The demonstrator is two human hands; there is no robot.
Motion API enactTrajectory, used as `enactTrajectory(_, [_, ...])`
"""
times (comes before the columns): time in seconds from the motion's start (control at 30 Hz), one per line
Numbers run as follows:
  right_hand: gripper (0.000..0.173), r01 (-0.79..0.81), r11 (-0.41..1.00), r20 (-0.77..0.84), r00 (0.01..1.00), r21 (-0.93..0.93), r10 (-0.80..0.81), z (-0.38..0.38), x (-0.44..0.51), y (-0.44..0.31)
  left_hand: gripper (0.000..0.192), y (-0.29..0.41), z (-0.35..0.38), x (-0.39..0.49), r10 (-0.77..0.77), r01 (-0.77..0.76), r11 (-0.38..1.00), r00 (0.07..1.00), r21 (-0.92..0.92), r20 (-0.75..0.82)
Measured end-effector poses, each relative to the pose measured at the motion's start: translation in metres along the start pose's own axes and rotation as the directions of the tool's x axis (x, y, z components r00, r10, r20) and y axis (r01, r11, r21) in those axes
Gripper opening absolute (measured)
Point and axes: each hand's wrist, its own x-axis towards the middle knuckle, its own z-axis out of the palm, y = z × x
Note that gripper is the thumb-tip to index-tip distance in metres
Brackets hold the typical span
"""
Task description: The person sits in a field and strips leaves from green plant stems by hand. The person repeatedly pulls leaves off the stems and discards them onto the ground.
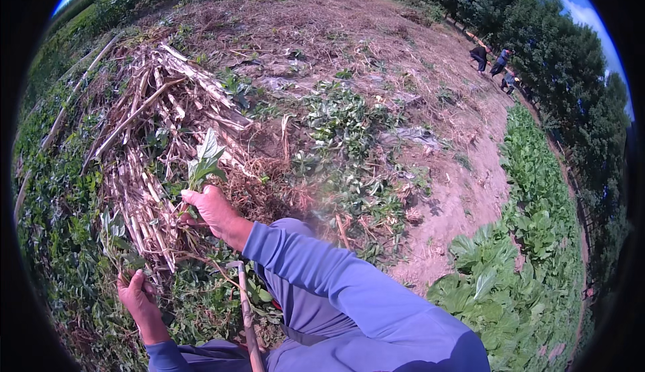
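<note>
Pinched in my right hand (214,213) is a leafy green sprig (205,160), its leaves pointing up and away from me. My left hand (138,301), lower and to the left, grips a thin-stemmed green plant (113,241) with drooping leaves. Beyond both hands lies a heap of dry pale stalks (146,206). A wooden-handled hoe (247,311) leans up between my knees, its metal head near my right forearm. The lower ends of the plants are hard to make out against the stalks and weeds.
Low green weeds (60,226) cover the ground at left. More green plants (342,115) lie on the soil ahead. A row of leafy vegetables (504,281) runs along the right. Several people (496,65) crouch or bend far off near the trees (549,39).
</note>
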Motion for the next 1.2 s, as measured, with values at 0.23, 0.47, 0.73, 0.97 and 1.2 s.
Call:
enactTrajectory(0.23, [0.018, 0.043, 0.999, 0.065, 0.997, 0.007, -0.043, -0.001, 0.023, 0.013, 0.016, -0.022, 0.019, 0.013, -0.072, 0.071, 0.996, 0.997, 0.059, 0.023])
enactTrajectory(0.47, [0.023, 0.141, 0.987, 0.111, 0.983, 0.072, -0.149, 0.024, 0.028, 0.023, 0.018, -0.055, 0.036, 0.033, -0.244, 0.261, 0.958, 0.96, -0.122, 0.137])
enactTrajectory(0.73, [0.026, 0.16, 0.985, 0.107, 0.982, -0.06, -0.153, 0.024, 0.036, 0.04, 0.023, -0.07, 0.054, 0.038, -0.292, 0.356, 0.915, 0.909, -0.189, 0.298])
enactTrajectory(0.97, [0.032, 0.092, 0.992, 0.101, 0.991, -0.086, -0.084, 0.014, 0.006, 0.021, 0.024, -0.075, 0.079, 0.023, -0.383, 0.455, 0.87, 0.867, -0.193, 0.319])
enactTrajectory(1.2, [0.029, 0.143, 0.988, 0.042, 0.989, -0.051, -0.141, -0.003, -0.021, 0.023, 0.032, -0.084, 0.092, 0.005, -0.319, 0.422, 0.886, 0.856, -0.191, 0.406])
